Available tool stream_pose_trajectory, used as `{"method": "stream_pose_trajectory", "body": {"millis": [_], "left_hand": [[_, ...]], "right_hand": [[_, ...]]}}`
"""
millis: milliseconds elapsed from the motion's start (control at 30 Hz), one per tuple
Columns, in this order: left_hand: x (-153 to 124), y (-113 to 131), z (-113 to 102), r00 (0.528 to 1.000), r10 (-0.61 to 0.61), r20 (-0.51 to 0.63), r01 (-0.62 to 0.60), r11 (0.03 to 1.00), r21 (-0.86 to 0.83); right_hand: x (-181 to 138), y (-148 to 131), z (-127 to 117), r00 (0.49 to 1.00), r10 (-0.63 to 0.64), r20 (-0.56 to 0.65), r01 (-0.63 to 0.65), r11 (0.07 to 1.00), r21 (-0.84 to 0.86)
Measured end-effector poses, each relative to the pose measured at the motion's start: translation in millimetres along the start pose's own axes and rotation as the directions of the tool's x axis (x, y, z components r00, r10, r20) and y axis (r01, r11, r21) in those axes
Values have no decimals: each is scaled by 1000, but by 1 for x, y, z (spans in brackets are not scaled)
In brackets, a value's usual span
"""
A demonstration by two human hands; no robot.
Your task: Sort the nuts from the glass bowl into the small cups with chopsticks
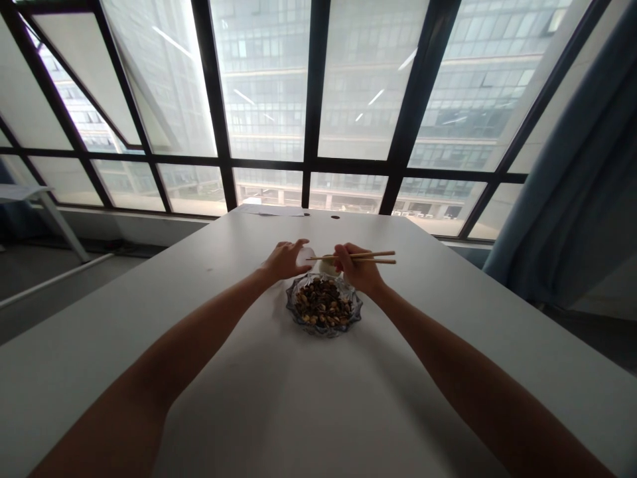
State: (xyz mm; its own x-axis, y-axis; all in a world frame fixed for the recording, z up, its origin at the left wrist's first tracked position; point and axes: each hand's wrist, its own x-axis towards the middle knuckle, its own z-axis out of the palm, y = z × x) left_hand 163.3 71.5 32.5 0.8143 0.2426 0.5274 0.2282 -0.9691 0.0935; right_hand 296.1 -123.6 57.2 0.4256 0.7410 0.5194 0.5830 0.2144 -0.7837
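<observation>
My right hand (359,269) is closed on a pair of wooden chopsticks (375,257), whose tips point left toward my left hand. My left hand (284,260) curves with thumb and fingers around a small pale, see-through cup (305,257); the chopstick tips reach its mouth. Between the two hands stands a second cream-coloured container (327,267), partly hidden by the right hand and the chopsticks. Just nearer to me sits a scalloped glass bowl (358,312) filled with mixed brown and yellowish seeds or nuts, whose exact kinds are too small to tell.
A long white table (239,398) runs toward a wall of dark-framed windows (308,119). Flat white sheets (271,210) lie at its far end, beside two dark round spots. A blue curtain (562,186) hangs at the right, and another white table (22,192) stands at the left.
</observation>
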Motion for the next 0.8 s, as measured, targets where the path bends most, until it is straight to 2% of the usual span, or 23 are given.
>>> {"method": "stream_pose_trajectory", "body": {"millis": [133, 200, 333, 467, 600, 800], "left_hand": [[6, -5, 7, 980, -160, 119, 158, 987, 22], [9, -7, 10, 964, -209, 166, 208, 978, 29], [11, -9, 13, 951, -245, 187, 246, 969, 22], [-4, -12, 6, 971, -210, 111, 210, 978, 12], [-37, -19, 0, 976, -216, 0, 216, 976, -12], [-80, -36, 11, 929, -337, -150, 321, 939, -123]], "right_hand": [[-21, -6, -18, 990, 39, -133, -30, 998, 63], [-28, -7, -26, 990, 60, -124, -53, 997, 61], [-33, -3, -32, 997, 80, -6, -79, 997, 24], [-33, 2, -30, 995, 63, 76, -64, 998, 15], [-33, 3, -30, 996, 53, 72, -54, 998, 22], [-31, 6, -35, 996, 87, 17, -88, 993, 72]]}}
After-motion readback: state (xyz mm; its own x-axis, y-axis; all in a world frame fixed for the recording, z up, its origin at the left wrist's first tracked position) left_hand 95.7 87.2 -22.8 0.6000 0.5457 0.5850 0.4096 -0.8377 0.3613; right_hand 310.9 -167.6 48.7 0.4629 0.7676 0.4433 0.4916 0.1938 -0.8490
